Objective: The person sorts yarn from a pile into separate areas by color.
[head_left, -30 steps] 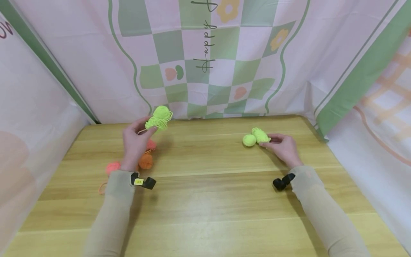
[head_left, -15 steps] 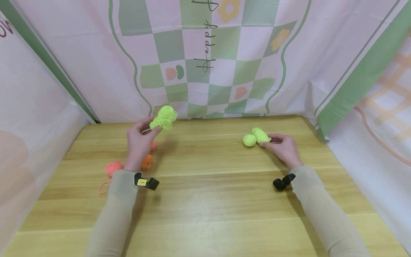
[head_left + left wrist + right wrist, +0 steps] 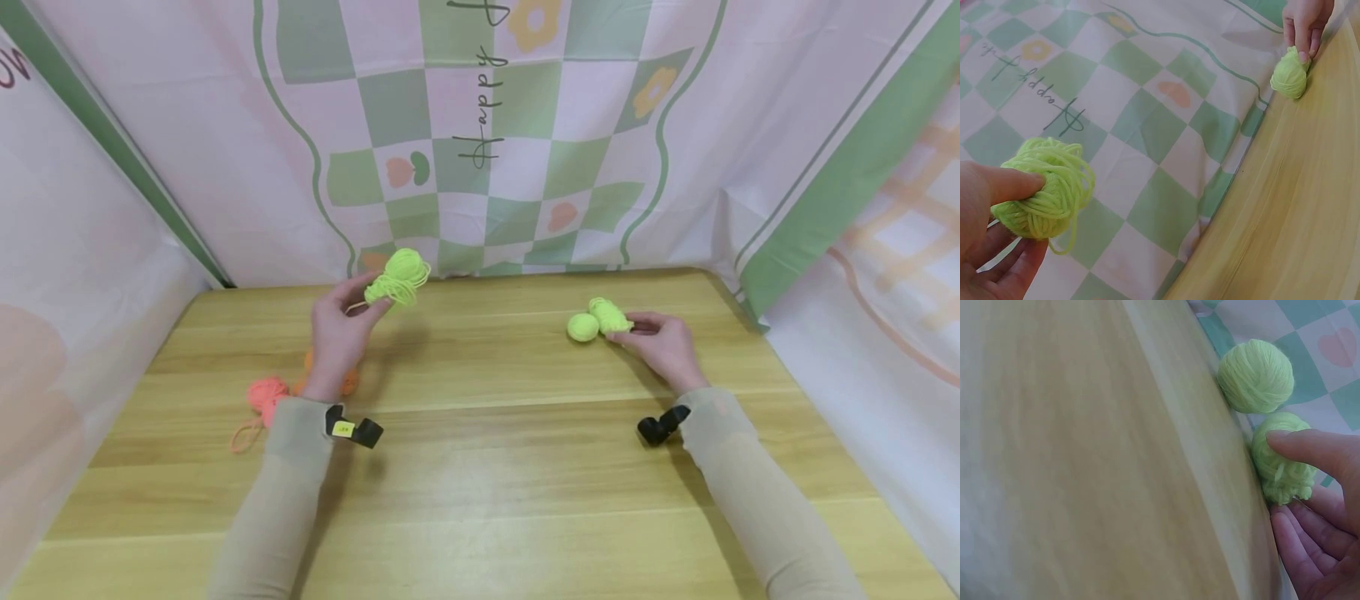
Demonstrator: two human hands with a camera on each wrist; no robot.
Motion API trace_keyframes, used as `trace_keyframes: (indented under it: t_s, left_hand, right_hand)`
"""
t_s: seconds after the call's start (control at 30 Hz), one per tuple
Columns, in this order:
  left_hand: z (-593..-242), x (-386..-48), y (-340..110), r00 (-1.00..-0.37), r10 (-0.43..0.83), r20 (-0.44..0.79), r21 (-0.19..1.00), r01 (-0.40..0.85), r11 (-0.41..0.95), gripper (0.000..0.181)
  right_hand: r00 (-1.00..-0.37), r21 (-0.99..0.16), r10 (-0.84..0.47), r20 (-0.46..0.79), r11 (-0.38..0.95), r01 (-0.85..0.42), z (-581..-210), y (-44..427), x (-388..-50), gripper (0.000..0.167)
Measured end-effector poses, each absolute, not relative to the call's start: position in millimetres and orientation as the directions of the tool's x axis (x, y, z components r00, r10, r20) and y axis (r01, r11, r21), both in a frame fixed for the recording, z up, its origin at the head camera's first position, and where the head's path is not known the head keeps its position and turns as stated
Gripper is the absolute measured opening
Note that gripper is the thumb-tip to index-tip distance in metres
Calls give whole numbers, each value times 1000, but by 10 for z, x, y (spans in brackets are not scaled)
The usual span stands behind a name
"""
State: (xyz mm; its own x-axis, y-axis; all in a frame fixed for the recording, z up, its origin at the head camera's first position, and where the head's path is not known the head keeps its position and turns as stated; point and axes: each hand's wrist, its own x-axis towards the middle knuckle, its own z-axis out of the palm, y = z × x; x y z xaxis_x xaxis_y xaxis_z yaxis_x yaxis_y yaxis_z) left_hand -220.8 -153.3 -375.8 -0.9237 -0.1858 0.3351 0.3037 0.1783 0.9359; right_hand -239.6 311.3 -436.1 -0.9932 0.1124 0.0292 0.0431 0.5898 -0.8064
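My left hand (image 3: 341, 333) pinches a yellow-green ball of yarn (image 3: 403, 271) and holds it above the table, left of the middle. Loose loops of strand hang off that ball, clear in the left wrist view (image 3: 1050, 194). Over on the right, my right hand (image 3: 663, 346) grips the end of a second, longer yellow-green ball of yarn (image 3: 609, 317), which lies on the table. In the right wrist view the thumb presses on this yarn (image 3: 1282, 453) and the fingers curl beneath it. A smooth, round yellow-green ball (image 3: 582, 327) lies right beside it on the table.
Behind the left wrist, orange yarn (image 3: 349, 382) lies partly hidden on the wooden table (image 3: 480, 483). A coral-pink ball of yarn (image 3: 267, 392) with a loose tail sits left of the sleeve. A checkered cloth (image 3: 517, 171) hangs along the table's back edge.
My left hand has moved to the right with its yellow-green yarn. The coral yarn that showed beyond its wrist is now hidden. My right hand and the yarn beside it have stayed put.
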Motion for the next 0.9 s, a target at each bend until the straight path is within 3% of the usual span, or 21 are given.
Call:
trace_keyframes:
  t_s: [0.9]
  left_hand:
    - [-3921,-2238,-1245,-931,-83,355,927,339,161,37]
  right_hand:
    - [-993,-794,114,35,607,42,-4398,3132,-2406,73]
